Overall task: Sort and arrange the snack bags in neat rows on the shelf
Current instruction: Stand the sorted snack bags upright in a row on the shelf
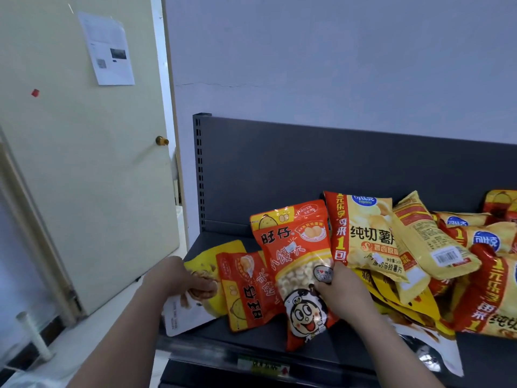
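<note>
I note the right hand point(334, 287) pinching the tilted orange bag point(293, 259) in its fingers on the shelf point(279, 169), the left hand point(195, 280) gripping the yellow bag point(221, 249) at nine o'clock, and crisp bags point(475, 239) heaped at three o'clock.

Both arms come up from the bottom edge, bare forearms, angled in toward each other. Left hand point(195, 278) is back-of-hand up, wrist pretty straight, fingers point(205, 288) curled under and gripping the edge of a yellow and white snack bag point(181, 315). Right hand point(337, 285) sits a bit further forward, also knuckles up, pinching the right side of an orange-red snack bag point(293, 261), with the thumb on the front. The hands are apart, not touching.
</note>
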{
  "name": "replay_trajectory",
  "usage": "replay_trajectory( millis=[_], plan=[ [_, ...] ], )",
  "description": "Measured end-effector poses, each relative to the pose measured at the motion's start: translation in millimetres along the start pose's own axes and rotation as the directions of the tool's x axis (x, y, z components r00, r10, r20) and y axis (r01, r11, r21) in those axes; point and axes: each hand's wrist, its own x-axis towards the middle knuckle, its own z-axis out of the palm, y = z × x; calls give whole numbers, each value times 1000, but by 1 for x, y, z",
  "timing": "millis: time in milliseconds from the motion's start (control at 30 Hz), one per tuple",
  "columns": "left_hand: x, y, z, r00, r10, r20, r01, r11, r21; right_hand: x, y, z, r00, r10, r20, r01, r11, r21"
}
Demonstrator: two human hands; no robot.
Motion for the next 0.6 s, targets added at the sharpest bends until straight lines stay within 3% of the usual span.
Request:
replay_trajectory(
  millis=[100, 267, 333, 433, 500, 600],
  plan=[
    [-6, -11, -10, 974, -101, -201, 84, 992, -94, -5, 2, 2, 999, 18, -36, -18, 1000, -17],
    [-23, -8, -8, 817, -268, -511, 20, 899, -438, -15, 4, 3, 996, 35, -80, -34, 999, 12],
    [-25, 0, -2, 796, -289, -532, -85, 816, -571, -19, 6, 3, 996, 38, -83, -35, 999, 37],
    [-16, 8, 8, 835, -229, -500, -275, 613, -740, -22, 9, 2, 995, 23, -98, -16, 998, 64],
    [-1, 13, 13, 867, -170, -468, -328, 510, -795, -22, 10, 1, 994, 11, -113, -2, 997, 76],
    [26, 18, 20, 905, -94, -414, -338, 433, -836, -20, 10, 2, 990, 24, -139, -12, 996, 86]
  ],
)
